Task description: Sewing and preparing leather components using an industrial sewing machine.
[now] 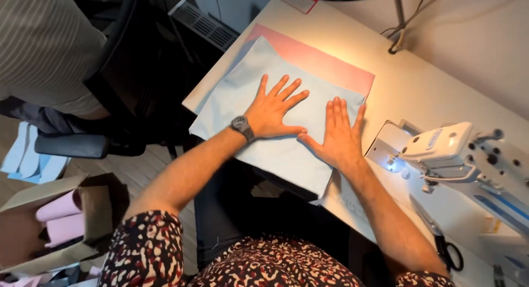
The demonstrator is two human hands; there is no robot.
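- A white desk (pixel 419 83) runs from near right to far left under warm lamp light, with wood floor and a dark office chair (pixel 110 99) to its left.
- The left hand (pixel 273 110) lies flat, palm down, fingers spread wide apart, on a pale blue fabric piece (pixel 259 72); its grip closes on nothing. A dark wristwatch (pixel 242 126) sits on that wrist.
- The right hand (pixel 339 135) lies just beside it, also flat and open on the same blue fabric, fingers together and pointing far, the two thumbs nearly touching.
- The blue fabric lies on the desk's left part, its near edge hanging over the desk edge.
- A pink fabric piece (pixel 330 64) lies under the blue one, showing along its far side.
- A white sewing machine (pixel 446 146) stands to the right, its small light on.
- Black-handled scissors (pixel 446 248) lie near right on the desk.
- A cardboard box (pixel 49 221) holding pink rolls sits on the floor, near left.
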